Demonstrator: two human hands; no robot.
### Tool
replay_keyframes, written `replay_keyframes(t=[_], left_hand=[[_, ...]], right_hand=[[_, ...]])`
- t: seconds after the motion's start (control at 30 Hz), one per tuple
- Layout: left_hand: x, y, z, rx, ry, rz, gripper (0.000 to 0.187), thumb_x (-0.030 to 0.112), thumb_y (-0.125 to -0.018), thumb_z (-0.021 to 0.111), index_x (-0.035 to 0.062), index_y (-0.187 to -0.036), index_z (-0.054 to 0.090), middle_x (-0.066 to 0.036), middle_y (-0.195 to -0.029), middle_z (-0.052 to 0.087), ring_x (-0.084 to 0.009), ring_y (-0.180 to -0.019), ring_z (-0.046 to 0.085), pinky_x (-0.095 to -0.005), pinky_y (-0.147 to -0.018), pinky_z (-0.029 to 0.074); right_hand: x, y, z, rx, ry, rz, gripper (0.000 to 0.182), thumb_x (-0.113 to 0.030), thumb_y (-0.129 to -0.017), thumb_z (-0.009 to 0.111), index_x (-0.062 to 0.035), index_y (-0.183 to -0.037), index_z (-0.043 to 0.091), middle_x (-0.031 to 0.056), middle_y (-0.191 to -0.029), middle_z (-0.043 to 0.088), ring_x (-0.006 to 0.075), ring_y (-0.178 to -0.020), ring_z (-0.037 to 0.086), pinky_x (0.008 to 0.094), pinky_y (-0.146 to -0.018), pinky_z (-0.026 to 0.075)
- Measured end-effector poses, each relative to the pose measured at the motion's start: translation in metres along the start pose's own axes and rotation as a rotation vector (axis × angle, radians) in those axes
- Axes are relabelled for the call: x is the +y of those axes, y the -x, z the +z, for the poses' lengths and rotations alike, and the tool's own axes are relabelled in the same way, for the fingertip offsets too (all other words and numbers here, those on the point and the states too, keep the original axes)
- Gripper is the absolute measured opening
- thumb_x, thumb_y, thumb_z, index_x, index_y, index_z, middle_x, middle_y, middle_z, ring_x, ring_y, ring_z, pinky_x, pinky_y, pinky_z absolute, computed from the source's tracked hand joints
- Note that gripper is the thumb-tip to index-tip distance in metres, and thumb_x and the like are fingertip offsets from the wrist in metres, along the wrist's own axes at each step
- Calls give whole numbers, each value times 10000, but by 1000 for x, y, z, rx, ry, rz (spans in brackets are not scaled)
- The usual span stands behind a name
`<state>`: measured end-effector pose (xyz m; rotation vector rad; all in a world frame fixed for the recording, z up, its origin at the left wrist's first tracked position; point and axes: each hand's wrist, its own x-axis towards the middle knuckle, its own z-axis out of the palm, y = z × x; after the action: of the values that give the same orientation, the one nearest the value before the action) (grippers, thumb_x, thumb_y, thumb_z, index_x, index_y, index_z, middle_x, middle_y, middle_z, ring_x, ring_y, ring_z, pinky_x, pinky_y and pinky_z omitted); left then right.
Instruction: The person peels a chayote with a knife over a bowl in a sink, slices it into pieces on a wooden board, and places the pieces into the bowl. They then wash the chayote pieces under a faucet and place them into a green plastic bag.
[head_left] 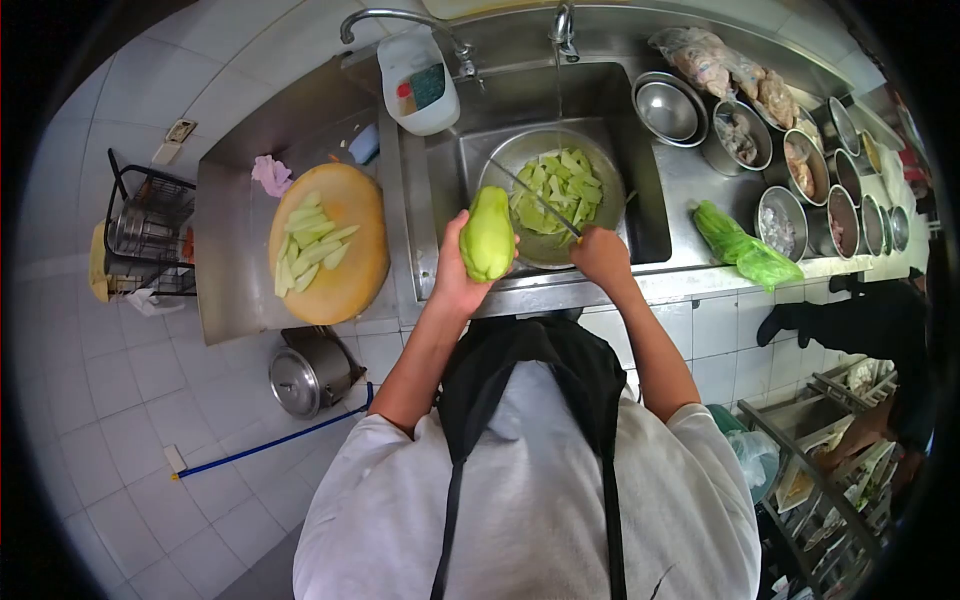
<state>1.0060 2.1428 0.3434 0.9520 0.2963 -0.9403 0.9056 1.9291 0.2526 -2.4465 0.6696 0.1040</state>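
Note:
A pale green chayote [487, 235] is in my left hand [460, 268], my fingers wrapped round its underside at the sink's front edge. My right hand [602, 256] is closed on the handle of a knife [535, 197], whose long thin blade points up and left over a metal bowl. The bowl [508, 157] stands in the sink [450, 165] and holds cut green pieces [565, 190] in water. A thin stream runs into it from the faucet [563, 32]. On the left, more pale green slices [308, 243] lie on a round wooden board [360, 270].
A white plastic container [430, 118] with a sponge stands at the sink's back left. Metal bowls of meat [740, 137] and a green plastic bag [735, 245] line the right counter. A lidded pot [295, 383] is on the floor. Another person [860, 320] is at the far right.

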Motion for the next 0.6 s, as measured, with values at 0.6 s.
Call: replay_keyframes(t=[0.6], left_hand=[[-27,-22,-12,46,-30,31,605,590,-978,417,86,-1264,588,-141,-1090,687,-279,-920,676,-402,-739,535]], right_hand=[[-60,27,-21,143,-52,-243,169,-202,-806,652,-34,-822,651,233,-672,662,419,-648,678,516,-641,553]])
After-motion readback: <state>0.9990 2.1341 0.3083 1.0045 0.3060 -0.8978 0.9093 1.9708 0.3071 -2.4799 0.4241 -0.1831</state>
